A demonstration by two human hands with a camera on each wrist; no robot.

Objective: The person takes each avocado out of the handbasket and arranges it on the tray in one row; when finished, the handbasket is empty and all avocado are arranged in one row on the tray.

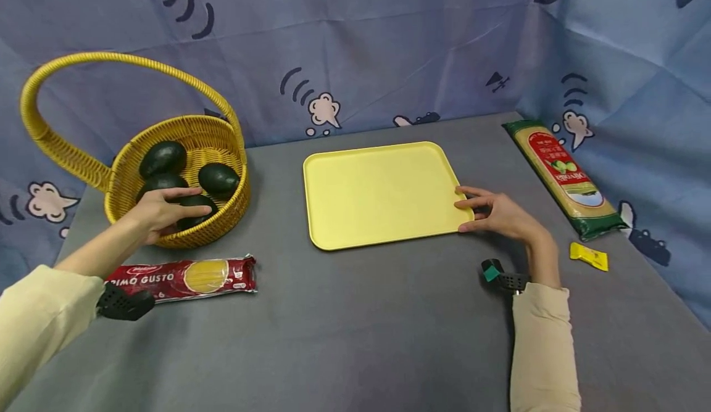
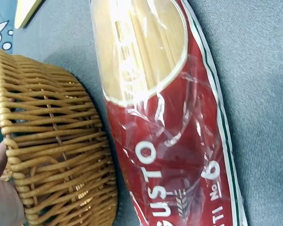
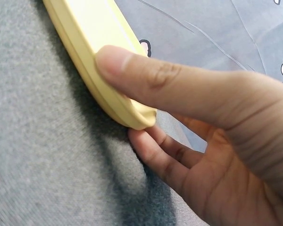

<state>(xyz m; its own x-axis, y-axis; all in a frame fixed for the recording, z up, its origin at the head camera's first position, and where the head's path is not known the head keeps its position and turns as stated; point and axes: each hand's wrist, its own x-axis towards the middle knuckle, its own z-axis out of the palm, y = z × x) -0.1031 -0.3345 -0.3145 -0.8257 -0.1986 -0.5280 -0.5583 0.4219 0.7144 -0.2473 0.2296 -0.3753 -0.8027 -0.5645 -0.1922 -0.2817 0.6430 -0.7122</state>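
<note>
At the left stands a yellow wicker basket (image 1: 224, 222) with several dark green avocados, one of them an avocado (image 1: 219, 179) by its right wall. My left hand (image 1: 158, 213) reaches over the near rim and grips the front avocado (image 1: 201, 202); its lower fingers are partly hidden. In the left wrist view the basket's wicker wall (image 2: 61, 141) covers most of that hand. My right hand (image 1: 497, 216) holds the right edge of a yellow tray (image 1: 383, 196). In the right wrist view the thumb (image 3: 146, 75) lies over the tray's rim (image 3: 80, 61), other fingertips at its underside.
A red spaghetti packet (image 1: 183, 278) lies just in front of the basket, under the left forearm. Along the right side lies a green-and-red pasta packet (image 1: 563, 177), with a small yellow wrapped piece (image 1: 589, 256) near it. Patterned blue cloth (image 1: 366, 48) hangs behind the grey table.
</note>
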